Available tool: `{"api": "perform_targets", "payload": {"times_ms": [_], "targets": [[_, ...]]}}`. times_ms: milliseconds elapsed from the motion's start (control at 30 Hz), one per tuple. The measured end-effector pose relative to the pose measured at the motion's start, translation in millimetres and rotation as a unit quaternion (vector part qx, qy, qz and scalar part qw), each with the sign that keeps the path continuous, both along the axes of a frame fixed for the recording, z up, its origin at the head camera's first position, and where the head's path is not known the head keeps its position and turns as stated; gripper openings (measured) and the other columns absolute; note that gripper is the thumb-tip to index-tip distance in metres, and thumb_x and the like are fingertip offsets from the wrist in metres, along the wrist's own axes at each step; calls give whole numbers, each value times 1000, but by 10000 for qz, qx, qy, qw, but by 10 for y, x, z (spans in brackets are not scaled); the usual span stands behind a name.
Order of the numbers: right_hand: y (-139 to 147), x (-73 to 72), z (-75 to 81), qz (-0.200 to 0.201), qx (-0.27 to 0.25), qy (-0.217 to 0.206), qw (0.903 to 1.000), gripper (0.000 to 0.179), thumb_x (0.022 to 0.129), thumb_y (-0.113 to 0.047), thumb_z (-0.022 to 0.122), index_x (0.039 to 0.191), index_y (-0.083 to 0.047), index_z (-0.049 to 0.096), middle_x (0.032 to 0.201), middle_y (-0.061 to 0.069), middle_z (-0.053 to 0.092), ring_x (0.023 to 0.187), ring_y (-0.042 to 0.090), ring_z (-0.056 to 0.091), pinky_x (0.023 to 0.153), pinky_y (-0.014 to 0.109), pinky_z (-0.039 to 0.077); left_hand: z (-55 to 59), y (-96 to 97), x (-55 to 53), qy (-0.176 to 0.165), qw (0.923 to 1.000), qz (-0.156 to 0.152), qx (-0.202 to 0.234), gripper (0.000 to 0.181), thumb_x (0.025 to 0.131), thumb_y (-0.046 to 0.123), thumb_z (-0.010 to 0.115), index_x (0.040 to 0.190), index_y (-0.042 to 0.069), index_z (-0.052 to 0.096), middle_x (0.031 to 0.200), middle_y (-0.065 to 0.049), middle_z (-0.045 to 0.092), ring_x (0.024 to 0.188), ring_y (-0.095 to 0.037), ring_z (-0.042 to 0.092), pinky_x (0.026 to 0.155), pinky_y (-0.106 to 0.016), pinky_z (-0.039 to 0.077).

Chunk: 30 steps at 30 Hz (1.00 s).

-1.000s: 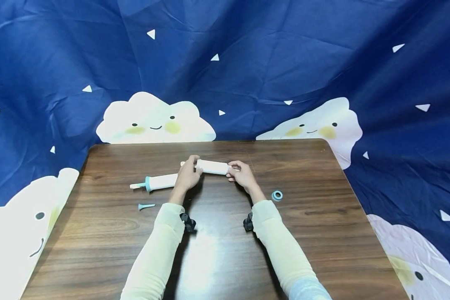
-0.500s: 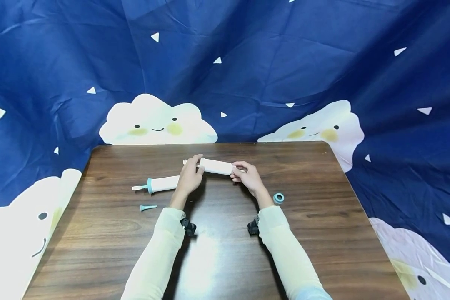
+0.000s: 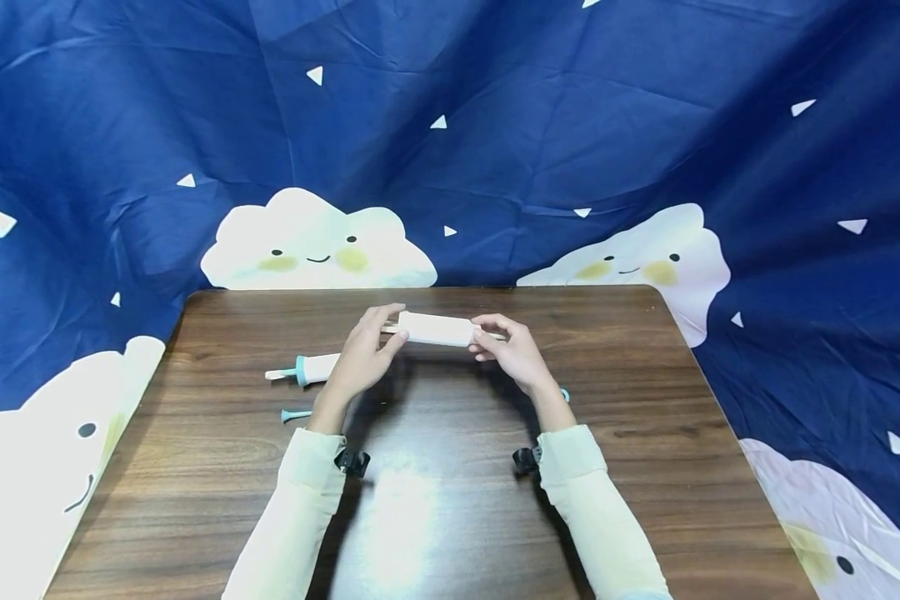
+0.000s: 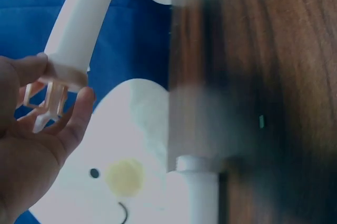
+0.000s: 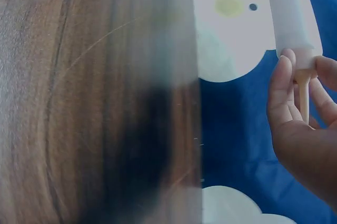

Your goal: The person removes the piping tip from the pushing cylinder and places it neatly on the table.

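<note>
A white syringe-like tube [image 3: 438, 329] with beige end parts is held above the far part of the table, lying nearly level between both hands. My left hand [image 3: 362, 354] grips its left end; in the left wrist view the thumb and fingers surround the rim, where a beige looped frame and a pale rod [image 4: 48, 121] stick out. My right hand [image 3: 517, 354] pinches the right end, where a narrow beige nozzle [image 5: 304, 97] points toward the palm. A second white tube [image 3: 321, 367] with a light-blue collar lies left, partly behind my left hand.
On the wooden table [image 3: 435, 517] a small light-blue nozzle [image 3: 295, 415] lies at the left, partly covered by my left forearm. A light-blue ring [image 3: 566, 394] peeks out beside my right wrist. A blue cloud-print cloth [image 3: 495, 150] hangs behind the far edge.
The held tube has shifted slightly right and up in the head view. My left wrist has swung left, covering more of the second tube; my right wrist has moved right, over the ring.
</note>
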State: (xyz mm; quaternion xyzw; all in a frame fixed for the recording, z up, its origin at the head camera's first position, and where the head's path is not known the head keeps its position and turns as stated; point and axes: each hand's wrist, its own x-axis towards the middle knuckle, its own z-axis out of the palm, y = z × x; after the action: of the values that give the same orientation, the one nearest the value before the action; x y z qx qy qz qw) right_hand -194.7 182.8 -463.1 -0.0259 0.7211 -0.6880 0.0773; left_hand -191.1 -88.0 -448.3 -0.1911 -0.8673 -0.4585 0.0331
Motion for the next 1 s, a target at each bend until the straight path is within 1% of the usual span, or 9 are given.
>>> {"api": "perform_targets", "payload": {"times_ms": [100, 233, 367, 500, 600, 633, 700, 900, 1000], "targets": [[27, 81, 83, 120, 40, 131, 9998, 31, 100, -6, 64, 128, 6, 61, 114, 21, 65, 83, 16, 72, 76, 35, 61, 82, -55, 62, 152, 9998, -110, 86, 43, 103, 23, 63, 143, 11, 54, 140, -11, 53, 124, -28, 54, 96, -49, 50], [48, 178, 178, 248, -38, 272, 9993, 30, 99, -7, 65, 126, 7, 62, 113, 22, 66, 84, 19, 72, 76, 37, 61, 175, -116, 132, 408, 9984, -177, 349, 42, 97, 21, 71, 137, 12, 61, 130, -8, 60, 113, -24, 61, 88, -45, 55], [63, 268, 238, 358, -110, 472, 9982, 30, 99, -8, 66, 125, 7, 62, 113, 22, 66, 87, 26, 73, 77, 39, 61, 243, -160, 194, 460, 9968, -189, 626, 41, 93, 19, 77, 132, 12, 66, 124, -5, 64, 107, -21, 63, 84, -44, 56], [72, 358, 268, 439, -191, 682, 9965, 30, 99, -8, 66, 124, 7, 62, 112, 20, 65, 88, 30, 72, 77, 39, 61, 289, -200, 256, 193, 9951, -184, 956, 42, 89, 19, 81, 129, 14, 69, 125, -1, 64, 105, -18, 61, 85, -45, 56], [78, 414, 280, 462, -375, 797, 9950, 29, 99, -6, 66, 124, 8, 62, 110, 17, 66, 87, 30, 72, 77, 39, 61, 313, -220, 302, -99, 9915, -207, 1283, 44, 87, 19, 84, 128, 15, 70, 125, 1, 64, 105, -17, 60, 86, -41, 55], [81, 431, 284, 479, -452, 829, 9944, 30, 98, -4, 66, 124, 9, 62, 109, 17, 67, 87, 29, 72, 77, 39, 61, 316, -225, 316, -184, 9901, -222, 1373, 44, 86, 17, 84, 128, 15, 70, 125, 0, 64, 106, -17, 60, 86, -38, 55], [87, 462, 292, 505, -553, 882, 9933, 30, 97, -2, 66, 125, 10, 61, 105, 16, 68, 86, 27, 73, 78, 39, 61, 324, -232, 345, -324, 9876, -252, 1518, 46, 86, 15, 84, 129, 15, 69, 125, -1, 64, 106, -18, 59, 85, -36, 55], [91, 556, 331, 536, -598, 965, 9921, 31, 94, 3, 68, 123, 11, 62, 99, 13, 72, 83, 27, 73, 78, 41, 60, 315, -260, 427, -522, 9817, -318, 1806, 50, 83, 5, 84, 130, 11, 68, 126, -6, 64, 110, -24, 58, 83, -31, 56], [86, 601, 360, 508, -570, 1047, 9916, 31, 93, 4, 68, 123, 10, 63, 97, 15, 72, 81, 25, 73, 78, 43, 60, 328, -279, 467, -552, 9804, -358, 1856, 48, 83, 7, 84, 129, 15, 69, 127, -4, 65, 112, -25, 58, 83, -29, 55]]}}
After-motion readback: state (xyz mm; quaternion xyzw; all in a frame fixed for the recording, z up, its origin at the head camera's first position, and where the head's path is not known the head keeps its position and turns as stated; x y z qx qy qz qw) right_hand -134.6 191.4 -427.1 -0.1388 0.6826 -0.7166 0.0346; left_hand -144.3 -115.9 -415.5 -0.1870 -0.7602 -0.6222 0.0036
